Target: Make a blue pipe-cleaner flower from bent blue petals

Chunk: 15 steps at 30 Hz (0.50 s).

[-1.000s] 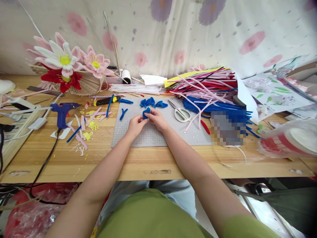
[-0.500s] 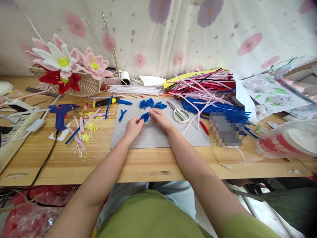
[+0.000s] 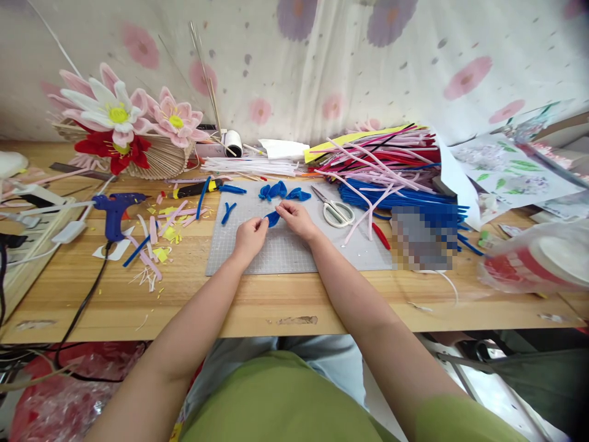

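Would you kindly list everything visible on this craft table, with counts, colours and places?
small blue pipe-cleaner petal: one, blue, pinched between both hands over the mat
grey cutting mat: one, grey, table centre
finished blue petals: a few, blue, mat's far edge
white-handled scissors: one, right of the petals
blue hot glue gun: one, left of mat
pile of pipe cleaners: many, red, pink, blue, far right
pipe-cleaner flowers: several, pink, white, red, far left
wooden table: one, light wood
left hand: on the petal's left
right hand: on the petal's right
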Available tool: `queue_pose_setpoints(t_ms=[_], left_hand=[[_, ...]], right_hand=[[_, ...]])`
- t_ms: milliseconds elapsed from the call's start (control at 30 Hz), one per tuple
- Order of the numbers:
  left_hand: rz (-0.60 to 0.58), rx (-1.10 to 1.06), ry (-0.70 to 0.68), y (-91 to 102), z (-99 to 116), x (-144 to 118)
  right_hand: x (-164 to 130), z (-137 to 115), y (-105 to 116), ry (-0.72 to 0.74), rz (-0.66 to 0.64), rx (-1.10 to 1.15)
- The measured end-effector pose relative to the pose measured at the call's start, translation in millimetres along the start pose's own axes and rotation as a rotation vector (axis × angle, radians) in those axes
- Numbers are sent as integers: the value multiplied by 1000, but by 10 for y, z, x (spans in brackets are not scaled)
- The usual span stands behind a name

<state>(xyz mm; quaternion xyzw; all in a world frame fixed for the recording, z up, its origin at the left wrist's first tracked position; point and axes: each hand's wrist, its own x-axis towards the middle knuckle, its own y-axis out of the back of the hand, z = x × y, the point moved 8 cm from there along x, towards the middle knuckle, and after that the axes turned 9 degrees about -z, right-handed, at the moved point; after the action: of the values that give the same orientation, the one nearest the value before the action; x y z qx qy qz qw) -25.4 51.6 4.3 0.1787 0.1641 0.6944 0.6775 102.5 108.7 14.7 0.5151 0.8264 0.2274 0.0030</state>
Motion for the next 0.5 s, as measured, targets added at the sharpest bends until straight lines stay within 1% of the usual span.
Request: queue_pose_setpoints(t_ms=[133,233,300,400,500], left_hand=[[3,-12,2,2,-8,3],[10,-14,12,6,-20,7],[6,-7,25,3,-30,8],[-6,5,34,-8,-38,8],[0,27,22,-4,-23,6]], right_hand=[[-13,-65,22,22,13,-86],[-30,-102,28,29,-4,-69],[-36,-83,12,16,-37,17],[-45,29,-27,-76,-79,206],[-57,74,-35,-112,-81,271]])
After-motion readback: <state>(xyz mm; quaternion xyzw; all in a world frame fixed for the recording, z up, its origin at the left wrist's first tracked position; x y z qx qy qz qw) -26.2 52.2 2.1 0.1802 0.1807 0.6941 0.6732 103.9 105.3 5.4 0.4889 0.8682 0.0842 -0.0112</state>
